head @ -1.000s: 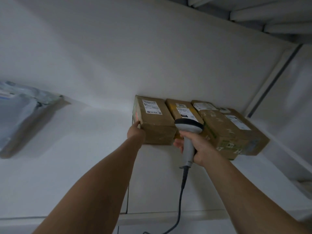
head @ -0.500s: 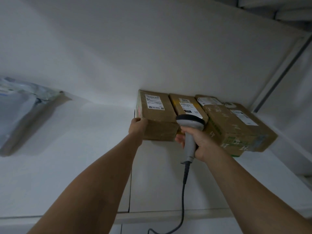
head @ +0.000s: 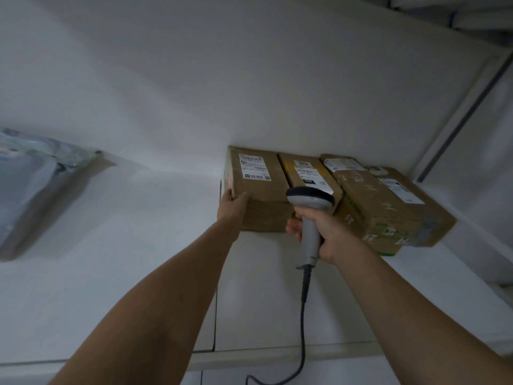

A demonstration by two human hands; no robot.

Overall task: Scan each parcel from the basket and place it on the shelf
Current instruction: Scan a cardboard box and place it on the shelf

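A brown cardboard parcel [head: 258,187] with a white label lies on the white shelf [head: 138,245], leftmost in a row of boxes against the back wall. My left hand [head: 231,205] presses on its near left corner, fingers fairly straight. A yellow-taped parcel [head: 308,173] lies right beside it, and two larger brown boxes [head: 385,207] lie further right. My right hand [head: 324,232] grips the grey barcode scanner [head: 309,215] in front of the yellow-taped parcel, head pointing toward the boxes. Its cable [head: 304,315] hangs down over the shelf's front edge.
A grey plastic mailer bag [head: 36,184] lies at the far left of the shelf. Bare shelf surface stretches between it and the boxes. A vertical shelf post [head: 458,118] rises at the right. The shelf's front edge [head: 249,357] runs along the bottom.
The leftmost parcel has slid back toward the wall under my left hand, which moved from its side to its near corner. The scanner hand stayed in front of the boxes.
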